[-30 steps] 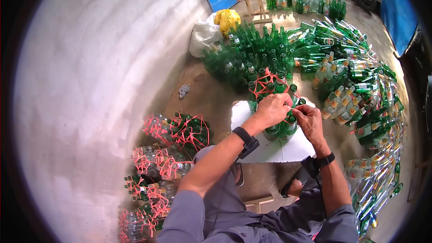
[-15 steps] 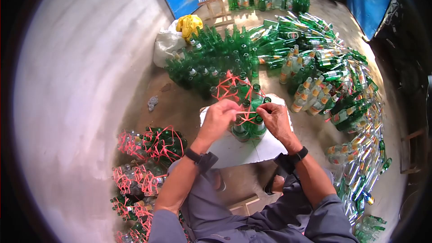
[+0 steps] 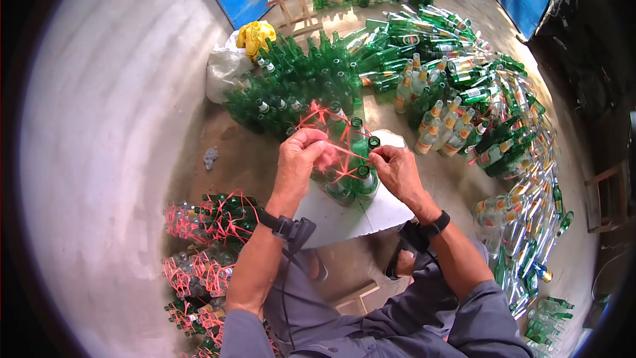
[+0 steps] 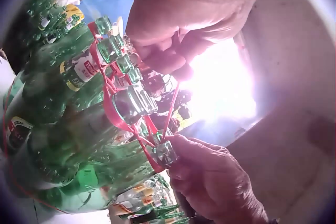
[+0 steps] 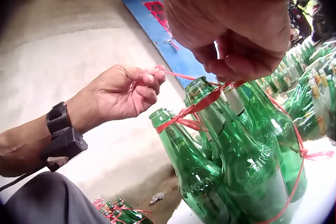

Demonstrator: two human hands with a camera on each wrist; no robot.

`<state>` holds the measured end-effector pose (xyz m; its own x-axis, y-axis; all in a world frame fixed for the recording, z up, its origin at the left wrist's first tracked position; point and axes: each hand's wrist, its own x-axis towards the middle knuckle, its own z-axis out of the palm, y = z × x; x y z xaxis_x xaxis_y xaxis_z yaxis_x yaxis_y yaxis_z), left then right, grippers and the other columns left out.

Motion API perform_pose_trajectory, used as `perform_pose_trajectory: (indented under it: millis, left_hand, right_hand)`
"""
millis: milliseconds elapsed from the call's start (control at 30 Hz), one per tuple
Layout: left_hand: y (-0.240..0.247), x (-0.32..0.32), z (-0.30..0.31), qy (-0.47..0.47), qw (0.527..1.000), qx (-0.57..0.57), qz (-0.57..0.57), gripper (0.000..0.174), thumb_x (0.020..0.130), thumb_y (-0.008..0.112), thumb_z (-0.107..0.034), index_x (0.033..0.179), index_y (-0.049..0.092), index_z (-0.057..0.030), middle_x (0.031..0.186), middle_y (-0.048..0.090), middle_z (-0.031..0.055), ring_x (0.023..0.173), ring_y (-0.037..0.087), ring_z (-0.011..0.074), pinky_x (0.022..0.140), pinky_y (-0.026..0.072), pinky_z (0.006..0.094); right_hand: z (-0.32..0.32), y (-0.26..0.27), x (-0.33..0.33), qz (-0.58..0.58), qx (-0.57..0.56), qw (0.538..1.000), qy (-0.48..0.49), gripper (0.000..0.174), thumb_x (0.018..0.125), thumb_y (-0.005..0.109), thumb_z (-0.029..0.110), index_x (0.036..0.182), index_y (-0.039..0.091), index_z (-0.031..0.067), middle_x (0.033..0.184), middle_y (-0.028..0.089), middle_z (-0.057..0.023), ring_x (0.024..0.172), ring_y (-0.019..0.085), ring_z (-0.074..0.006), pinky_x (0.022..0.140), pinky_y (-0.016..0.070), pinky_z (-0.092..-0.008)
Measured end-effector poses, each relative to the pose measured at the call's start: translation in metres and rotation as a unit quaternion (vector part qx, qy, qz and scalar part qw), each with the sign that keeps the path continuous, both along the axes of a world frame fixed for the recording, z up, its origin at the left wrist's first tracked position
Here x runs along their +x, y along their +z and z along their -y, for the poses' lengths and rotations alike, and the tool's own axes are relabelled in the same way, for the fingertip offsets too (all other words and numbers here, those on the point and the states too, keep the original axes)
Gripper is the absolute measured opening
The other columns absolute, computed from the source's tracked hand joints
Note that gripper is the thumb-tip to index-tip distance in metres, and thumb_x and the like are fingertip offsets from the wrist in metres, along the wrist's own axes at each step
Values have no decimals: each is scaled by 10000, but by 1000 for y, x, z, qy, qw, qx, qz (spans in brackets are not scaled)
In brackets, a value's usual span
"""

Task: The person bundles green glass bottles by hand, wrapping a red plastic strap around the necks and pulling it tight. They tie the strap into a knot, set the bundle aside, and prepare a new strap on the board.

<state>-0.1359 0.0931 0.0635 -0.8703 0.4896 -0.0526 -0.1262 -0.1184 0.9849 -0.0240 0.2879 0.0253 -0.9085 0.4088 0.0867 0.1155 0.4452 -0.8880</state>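
A cluster of green glass bottles (image 3: pixel 338 191) stands upright on a white board (image 3: pixel 341 225), with red plastic twine (image 5: pixel 209 99) wound about the necks and a thinner strand round the bodies. My left hand (image 3: pixel 296 164), on the cluster's left, pinches one end of the twine between thumb and curled forefinger. From there a taut strand (image 3: pixel 350 152) runs across the bottle tops to my right hand (image 3: pixel 399 174). The right hand's thumb and fingers pinch the twine close beside a bottle mouth (image 4: pixel 166 153). In the right wrist view, its fingertips are partly in shadow.
Twine-bound bottle bundles (image 3: pixel 211 219) sit at the left. Many loose green bottles (image 3: pixel 291 83) stand beyond the board, and a long heap of lying bottles (image 3: pixel 523 172) curves down the right. A pale sack (image 3: pixel 225 76) and a yellow bag (image 3: pixel 255 38) lie near the wall.
My hands were close together over the bottle necks. The left hand has drawn away to the left, stretching the twine between them. The head view has turned to the right.
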Motion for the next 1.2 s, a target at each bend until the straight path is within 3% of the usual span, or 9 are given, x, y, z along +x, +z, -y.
perform_pose_trajectory:
  millis: [300,367,567,600,733,833,1200]
  left_hand:
    - [-15,-5,11,11,1000,9,23,88,949,590,-21,1026,632,-10,860,717,129,626,649,138,542,492,247]
    - [-15,-5,12,-1,1000,10,21,85,958,589,-34,1029,627,-8,866,721,136,628,654,141,545,494,249]
    - [-16,-6,11,16,999,-26,16,107,964,614,-83,1041,626,-11,856,730,142,582,650,144,514,488,251]
    - [-14,-5,12,26,999,-28,12,107,964,614,-83,1041,626,-11,856,730,142,582,650,144,514,488,251]
    - [3,17,7,32,999,-31,-24,146,950,636,-105,1041,641,9,869,741,132,568,645,129,491,480,237]
    - [8,30,5,29,999,-6,-18,136,943,631,-91,1035,647,8,850,737,116,562,641,114,487,473,227]
    - [-20,46,30,33,998,30,44,114,969,593,-78,1054,623,-7,842,730,114,547,627,108,475,457,222]
  right_hand:
    - [-7,3,5,33,-1,999,-3,282,867,619,230,914,760,-10,740,702,-215,675,695,-339,681,545,-418]
    - [-9,-2,6,16,8,1000,4,278,900,674,206,957,732,-60,661,657,-150,585,595,-152,592,501,-346]
    - [-20,4,9,19,-13,1000,-16,281,931,681,207,947,734,-68,633,650,-105,581,567,-116,542,458,-330]
    - [-24,5,10,-2,1,1000,-9,268,910,682,223,938,752,-34,683,685,-202,590,662,-260,600,510,-377]
    - [-24,13,11,-3,-7,1000,7,267,941,677,193,943,737,-67,679,688,-149,614,619,-137,588,491,-322]
    - [-14,9,10,-22,-11,999,37,225,938,680,148,970,720,-71,683,674,-97,635,587,-98,601,490,-300]
    - [20,16,5,-14,12,998,55,184,940,681,113,996,721,-58,709,675,-91,663,585,-90,634,499,-285]
